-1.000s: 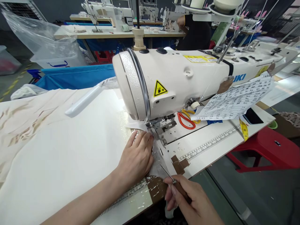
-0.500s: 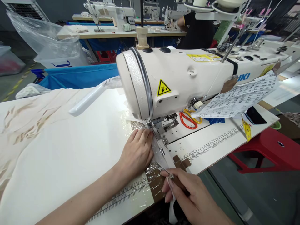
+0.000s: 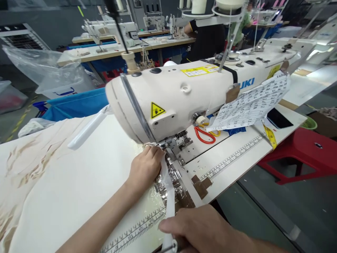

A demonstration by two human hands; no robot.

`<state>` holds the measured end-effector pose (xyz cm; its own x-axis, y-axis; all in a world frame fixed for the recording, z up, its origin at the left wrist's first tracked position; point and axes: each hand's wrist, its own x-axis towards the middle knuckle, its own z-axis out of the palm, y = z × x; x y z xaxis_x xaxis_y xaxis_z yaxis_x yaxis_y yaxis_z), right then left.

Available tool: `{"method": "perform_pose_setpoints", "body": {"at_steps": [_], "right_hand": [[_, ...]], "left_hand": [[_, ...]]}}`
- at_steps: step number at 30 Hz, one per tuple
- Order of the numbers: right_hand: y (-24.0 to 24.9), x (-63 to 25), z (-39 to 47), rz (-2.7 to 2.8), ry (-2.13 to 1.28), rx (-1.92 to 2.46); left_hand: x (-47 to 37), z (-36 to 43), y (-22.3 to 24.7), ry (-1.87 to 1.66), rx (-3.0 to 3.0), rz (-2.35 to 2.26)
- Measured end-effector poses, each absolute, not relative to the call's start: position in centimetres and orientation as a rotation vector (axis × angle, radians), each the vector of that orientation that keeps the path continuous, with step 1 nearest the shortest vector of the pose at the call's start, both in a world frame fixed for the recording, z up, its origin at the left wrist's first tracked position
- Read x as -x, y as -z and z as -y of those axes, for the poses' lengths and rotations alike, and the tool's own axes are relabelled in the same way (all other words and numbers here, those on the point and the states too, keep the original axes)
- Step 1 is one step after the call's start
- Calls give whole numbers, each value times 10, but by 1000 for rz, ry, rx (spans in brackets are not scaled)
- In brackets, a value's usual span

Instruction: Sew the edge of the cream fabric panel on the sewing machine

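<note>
My left hand point(image 3: 146, 165) lies on the table by the sewing machine point(image 3: 171, 102), fingers curled together at the presser foot point(image 3: 165, 142). A narrow white fabric strip point(image 3: 170, 200) comes from under those fingers and runs toward me. Its near part passes at my right hand point(image 3: 200, 228), which is low in the view with the thumb stretched along the strip. A thin metal tool point(image 3: 170, 246) shows below that thumb; its handle is hidden in the closed fingers. Clear plastic film point(image 3: 175, 175) covers the table beside the strip.
Cream fabric point(image 3: 34, 151) spreads over the left of the table. Red-handled scissors point(image 3: 204, 136), a written sheet point(image 3: 250, 102), a phone point(image 3: 279, 118) and a yellow tape measure point(image 3: 269, 135) are right. A red stool point(image 3: 313, 151) stands beyond. A person in black point(image 3: 207, 40) sits behind.
My right hand has moved down toward me, and the white strip now stretches long between the hands. The left hand stays by the presser foot. The whole view has shifted.
</note>
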<state>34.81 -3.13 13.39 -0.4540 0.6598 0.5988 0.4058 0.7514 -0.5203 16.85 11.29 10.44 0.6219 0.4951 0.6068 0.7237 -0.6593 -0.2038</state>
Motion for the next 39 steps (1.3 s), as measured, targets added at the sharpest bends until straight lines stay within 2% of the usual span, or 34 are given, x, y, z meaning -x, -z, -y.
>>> {"method": "perform_pose_setpoints", "body": {"at_steps": [2,5,9,19,39], "right_hand": [[-124,-352,29,2172,-323,979],[-113,-359,18,2122,-404,1271],[-103,-363,-6,1962,-338,1489],[-91,-353,-24,2087,-51,1466],[-93,-349,-26,2074,-80,1509]], "left_hand": [[-164,-117,-101,859,2482,1031],[-157,-125,-97,1034,2636,1072],[-150,-131,-92,1140,2763,1035],[-148,-134,-90,1149,2775,1030],[-147,-134,-90,1072,2750,1126]]}}
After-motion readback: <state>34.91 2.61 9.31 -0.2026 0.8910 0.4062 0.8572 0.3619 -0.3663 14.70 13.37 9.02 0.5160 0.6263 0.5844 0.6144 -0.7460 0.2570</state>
